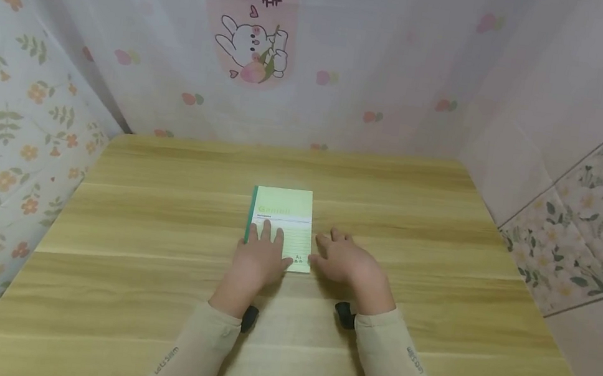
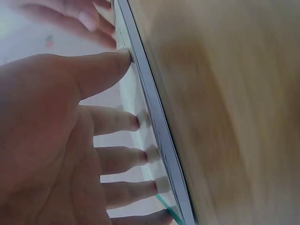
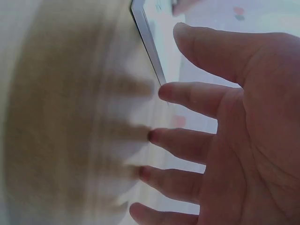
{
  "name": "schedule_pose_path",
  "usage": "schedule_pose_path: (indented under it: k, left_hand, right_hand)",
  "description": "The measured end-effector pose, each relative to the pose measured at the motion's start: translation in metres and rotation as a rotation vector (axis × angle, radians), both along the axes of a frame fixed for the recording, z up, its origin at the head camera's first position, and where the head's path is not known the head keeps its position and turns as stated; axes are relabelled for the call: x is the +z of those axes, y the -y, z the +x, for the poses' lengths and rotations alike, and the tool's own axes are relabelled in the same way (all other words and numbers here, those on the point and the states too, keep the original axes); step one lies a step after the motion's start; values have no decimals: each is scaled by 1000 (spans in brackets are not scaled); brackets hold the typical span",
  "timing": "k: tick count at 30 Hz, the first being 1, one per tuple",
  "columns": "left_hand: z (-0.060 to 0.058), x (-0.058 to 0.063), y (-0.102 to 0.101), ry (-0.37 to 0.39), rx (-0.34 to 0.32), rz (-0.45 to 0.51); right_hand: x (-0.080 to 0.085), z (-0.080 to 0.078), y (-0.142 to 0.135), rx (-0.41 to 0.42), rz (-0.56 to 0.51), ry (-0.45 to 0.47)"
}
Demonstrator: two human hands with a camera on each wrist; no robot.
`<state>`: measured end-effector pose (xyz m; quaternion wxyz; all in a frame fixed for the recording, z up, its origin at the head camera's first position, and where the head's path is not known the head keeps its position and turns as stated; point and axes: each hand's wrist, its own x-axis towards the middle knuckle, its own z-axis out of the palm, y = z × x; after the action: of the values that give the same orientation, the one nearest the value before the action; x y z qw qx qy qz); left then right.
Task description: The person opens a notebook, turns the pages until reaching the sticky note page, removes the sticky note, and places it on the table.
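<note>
A pale green notebook (image 1: pixel 288 202) with a darker green spine lies closed on the wooden table (image 1: pixel 153 295). Spread over its lower left part is my left hand (image 1: pixel 261 258), fingertips resting on the cover. In the left wrist view the thumb and fingers (image 2: pixel 124 122) stand straight against the notebook (image 2: pixel 152 93), whose page edges show as a grey band. My right hand (image 1: pixel 346 261) is beside the notebook's right edge, its thumb close to the lower right corner. From the right wrist, its fingers (image 3: pixel 183 140) look spread and nearly straight, fingertips at the tabletop, holding nothing.
A white curtain (image 1: pixel 353 44) with a cartoon rabbit hangs behind the table's far edge. Floral cloth (image 1: pixel 7 145) borders the left side, and a flowered panel (image 1: pixel 587 204) is on the right. Both wrists carry small black cameras (image 1: pixel 344 314).
</note>
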<state>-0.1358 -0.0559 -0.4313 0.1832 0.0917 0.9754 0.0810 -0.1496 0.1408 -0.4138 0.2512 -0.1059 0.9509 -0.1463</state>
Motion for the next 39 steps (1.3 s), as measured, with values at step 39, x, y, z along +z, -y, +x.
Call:
schedule_pose_path:
  k: [39]
  left_hand:
    - [-5,12,0,60,-81,50]
  right_hand:
    - [-5,-4,-9,99,-48,38]
